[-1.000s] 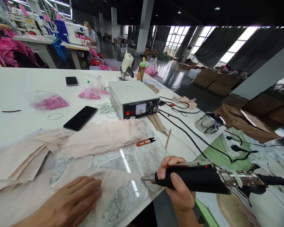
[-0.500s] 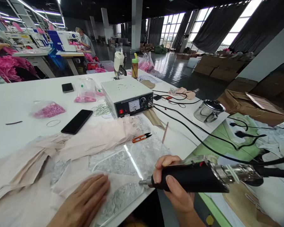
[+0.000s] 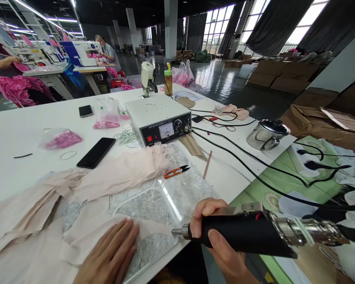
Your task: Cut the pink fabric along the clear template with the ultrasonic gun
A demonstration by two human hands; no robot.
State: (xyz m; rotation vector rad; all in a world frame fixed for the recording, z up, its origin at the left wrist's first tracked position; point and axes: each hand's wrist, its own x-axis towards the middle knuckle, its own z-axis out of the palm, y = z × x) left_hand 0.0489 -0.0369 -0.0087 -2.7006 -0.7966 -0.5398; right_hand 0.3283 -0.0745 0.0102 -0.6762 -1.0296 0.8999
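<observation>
My left hand (image 3: 111, 250) lies flat, fingers stretched out, on a thin pale pink fabric piece (image 3: 152, 228) at the table's near edge. The fabric rests over a clear plastic template (image 3: 142, 197) with curved outlines. In my right hand (image 3: 221, 232) is a black ultrasonic handpiece (image 3: 242, 232), gripped with the fingers wrapped round its body. Its metal tip points left and meets the narrow right end of the fabric; whether it presses down I cannot tell. A cable runs from its rear. Orange thread snips (image 3: 176, 171) lie beyond the template.
A white control box (image 3: 156, 118) stands mid-table, cables trailing right. More pale pink fabric (image 3: 121, 169) covers the left front. Around it lie a black phone (image 3: 96, 152), bags of pink bits (image 3: 63, 139), a pencil (image 3: 207, 165) and a lidded glass mug (image 3: 266, 135). People sew at the back left.
The view has shifted slightly. My right hand has tilted the handpiece's rear end a little lower, its tip still at the fabric's end. My left hand stays flat on the fabric.
</observation>
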